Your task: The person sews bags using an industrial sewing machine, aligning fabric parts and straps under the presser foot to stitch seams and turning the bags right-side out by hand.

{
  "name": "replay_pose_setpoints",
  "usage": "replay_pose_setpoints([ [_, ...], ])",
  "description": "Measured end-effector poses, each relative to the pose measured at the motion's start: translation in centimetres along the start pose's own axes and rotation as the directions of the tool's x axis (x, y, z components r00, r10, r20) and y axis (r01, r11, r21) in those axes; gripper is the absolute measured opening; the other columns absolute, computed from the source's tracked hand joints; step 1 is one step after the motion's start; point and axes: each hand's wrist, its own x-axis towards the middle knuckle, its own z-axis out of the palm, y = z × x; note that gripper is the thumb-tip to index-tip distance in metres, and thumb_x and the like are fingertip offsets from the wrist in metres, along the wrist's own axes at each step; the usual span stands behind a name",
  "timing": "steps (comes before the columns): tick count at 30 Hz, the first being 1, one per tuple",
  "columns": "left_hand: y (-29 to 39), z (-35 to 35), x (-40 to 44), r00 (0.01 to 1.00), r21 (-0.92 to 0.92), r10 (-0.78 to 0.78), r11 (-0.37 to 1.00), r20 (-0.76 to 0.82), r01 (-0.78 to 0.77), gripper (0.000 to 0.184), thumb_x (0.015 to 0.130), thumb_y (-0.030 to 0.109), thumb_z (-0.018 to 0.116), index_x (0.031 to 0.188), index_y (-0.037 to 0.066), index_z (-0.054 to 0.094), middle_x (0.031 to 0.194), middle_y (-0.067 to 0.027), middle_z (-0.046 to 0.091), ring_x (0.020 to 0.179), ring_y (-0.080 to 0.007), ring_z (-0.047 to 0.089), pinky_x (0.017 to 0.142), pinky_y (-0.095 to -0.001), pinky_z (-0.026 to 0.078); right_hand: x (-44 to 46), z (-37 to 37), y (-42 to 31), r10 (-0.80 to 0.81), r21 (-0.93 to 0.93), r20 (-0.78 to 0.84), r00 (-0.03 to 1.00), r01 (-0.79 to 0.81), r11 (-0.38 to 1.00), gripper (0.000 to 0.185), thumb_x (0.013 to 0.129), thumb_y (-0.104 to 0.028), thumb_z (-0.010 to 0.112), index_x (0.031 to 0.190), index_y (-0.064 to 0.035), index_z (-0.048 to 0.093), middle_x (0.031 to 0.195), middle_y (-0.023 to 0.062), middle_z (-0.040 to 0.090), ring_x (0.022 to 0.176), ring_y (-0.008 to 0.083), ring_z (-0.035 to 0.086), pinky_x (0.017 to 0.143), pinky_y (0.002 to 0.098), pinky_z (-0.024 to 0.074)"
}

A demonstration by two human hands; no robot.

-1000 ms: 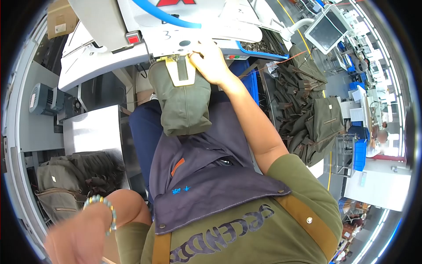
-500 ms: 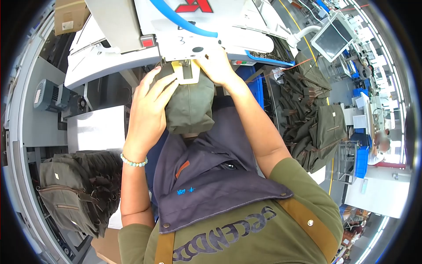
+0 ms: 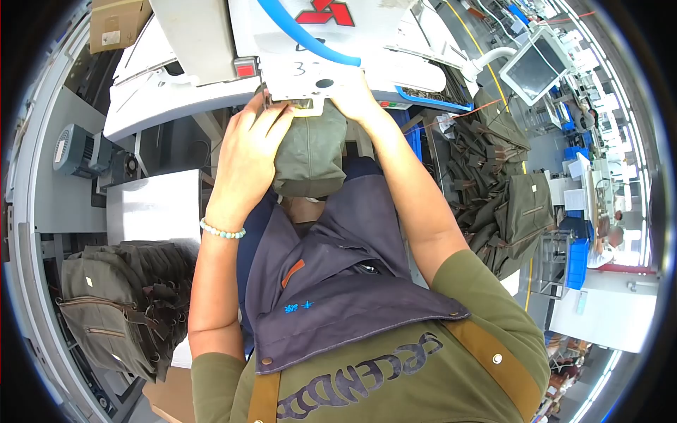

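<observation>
A dark green canvas bag (image 3: 310, 155) hangs under the head of a white industrial sewing machine (image 3: 300, 81). A pale yellow clamp frame (image 3: 310, 110) lies over its upper end, partly hidden by the machine head. My left hand (image 3: 248, 151) is at the bag's upper left side, fingers bent over the fabric beside the frame and the thumb out of sight. On the other side, my right hand (image 3: 352, 97) is close to the bag's upper right edge and the machine head. Its fingertips are hidden, so its grip does not show.
Stacked green bags (image 3: 120, 303) lie at the left, below a pale panel (image 3: 154, 208). More green bags (image 3: 504, 211) are piled at the right. A blue hose (image 3: 303, 32) crosses the machine, and a monitor (image 3: 536, 65) stands at upper right. A distant person (image 3: 603, 243) is at far right.
The bag and clamp frame have moved up, farther under the machine head. Both hands have gone with them; my left fingers have drawn in from spread to bent against the fabric.
</observation>
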Motion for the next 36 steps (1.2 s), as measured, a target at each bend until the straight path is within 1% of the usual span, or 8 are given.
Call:
replay_pose_setpoints([
  [10, -0.4, -0.4, -0.5, 1.000, -0.114, 0.031, 0.993, -0.001, -0.031, 0.044, 0.077, -0.007, 0.055, 0.118, 0.001, 0.066, 0.123, -0.0093, 0.065, 0.120, -0.0300, 0.057, 0.100, -0.0412, 0.047, -0.9, 0.6, -2.0, -0.047, -0.014, -0.091, 0.995, 0.046, 0.999, 0.030, 0.093, -0.018, 0.058, 0.114, 0.0008, 0.067, 0.104, 0.0195, 0.070, 0.096, 0.0311, 0.067, 0.086, 0.0387, 0.0520],
  [12, -0.1, -0.6, -0.5, 0.999, -0.111, 0.051, 0.992, -0.007, -0.052, 0.042, 0.076, -0.007, 0.055, 0.115, 0.001, 0.067, 0.121, -0.0094, 0.065, 0.119, -0.0301, 0.058, 0.099, -0.0415, 0.047, -1.5, 0.0, -2.7, 0.004, -0.005, -0.027, 1.000, -0.004, 1.000, 0.027, 0.091, -0.012, 0.059, 0.112, 0.0043, 0.066, 0.102, 0.0148, 0.072, 0.096, 0.0227, 0.067, 0.086, 0.0358, 0.0521],
  [18, 0.5, -0.6, -1.2, 0.996, -0.136, 0.083, 0.987, -0.012, -0.084, 0.036, 0.074, -0.007, 0.059, 0.108, 0.000, 0.068, 0.115, -0.0099, 0.066, 0.116, -0.0298, 0.059, 0.098, -0.0414, 0.049, -2.5, -0.7, -4.4, -0.018, -0.108, -0.011, 1.000, 0.016, 0.994, 0.027, 0.092, -0.015, 0.054, 0.107, 0.0026, 0.067, 0.098, 0.0175, 0.070, 0.088, 0.0276, 0.066, 0.083, 0.0370, 0.0511],
  [24, 1.2, -0.6, -2.1, 0.995, -0.172, 0.094, 0.980, -0.046, -0.101, 0.035, 0.072, -0.007, 0.061, 0.106, -0.001, 0.069, 0.111, -0.0105, 0.067, 0.111, -0.0294, 0.061, 0.094, -0.0407, 0.050, -3.9, -0.8, -5.5, -0.103, -0.143, -0.073, 0.992, 0.092, 0.985, 0.025, 0.091, -0.015, 0.054, 0.104, 0.0018, 0.068, 0.097, 0.0173, 0.066, 0.093, 0.0317, 0.062, 0.088, 0.0399, 0.0478],
  [32, 0.3, -1.2, -2.6, 0.994, -0.163, 0.068, 0.983, -0.082, -0.081, 0.035, 0.073, -0.008, 0.060, 0.105, 0.001, 0.070, 0.109, -0.0106, 0.068, 0.110, -0.0292, 0.062, 0.094, -0.0400, 0.051, -4.1, 0.7, -5.3, -0.083, -0.058, -0.095, 0.992, 0.077, 0.995, 0.025, 0.091, -0.012, 0.055, 0.109, 0.0031, 0.066, 0.102, 0.0148, 0.065, 0.097, 0.0272, 0.062, 0.091, 0.0377, 0.0471],
  [34, -0.1, -0.7, -2.5, 0.988, -0.301, -0.035, 0.953, -0.151, -0.013, 0.030, 0.081, -0.009, 0.057, 0.106, 0.001, 0.069, 0.111, -0.0112, 0.068, 0.109, -0.0287, 0.064, 0.095, -0.0378, 0.051, -4.4, 0.6, -5.3, -0.053, 0.014, -0.127, 0.990, 0.055, 0.998, 0.026, 0.091, -0.012, 0.056, 0.111, 0.0031, 0.065, 0.102, 0.0133, 0.066, 0.099, 0.0247, 0.062, 0.091, 0.0365, 0.0473],
  [35, -0.7, 0.0, -2.5, 0.988, -0.301, -0.030, 0.953, -0.151, -0.017, 0.030, 0.081, -0.009, 0.057, 0.106, 0.001, 0.069, 0.111, -0.0112, 0.068, 0.109, -0.0287, 0.064, 0.095, -0.0378, 0.051, -4.8, 0.5, -5.3, -0.040, 0.000, -0.250, 0.967, 0.041, 0.999, 0.025, 0.093, -0.011, 0.056, 0.112, 0.0025, 0.065, 0.102, 0.0116, 0.067, 0.098, 0.0219, 0.062, 0.090, 0.0348, 0.0474],
  [36, -1.0, 0.3, -1.9, 0.954, -0.431, -0.212, 0.896, -0.212, 0.104, 0.027, 0.085, -0.008, 0.055, 0.107, 0.000, 0.069, 0.111, -0.0115, 0.069, 0.108, -0.0279, 0.065, 0.095, -0.0366, 0.051, -5.1, 0.3, -5.3, -0.028, -0.012, -0.367, 0.930, 0.026, 1.000, 0.025, 0.094, -0.010, 0.056, 0.114, 0.0019, 0.065, 0.102, 0.0100, 0.067, 0.098, 0.0192, 0.062, 0.090, 0.0331, 0.0475],
])
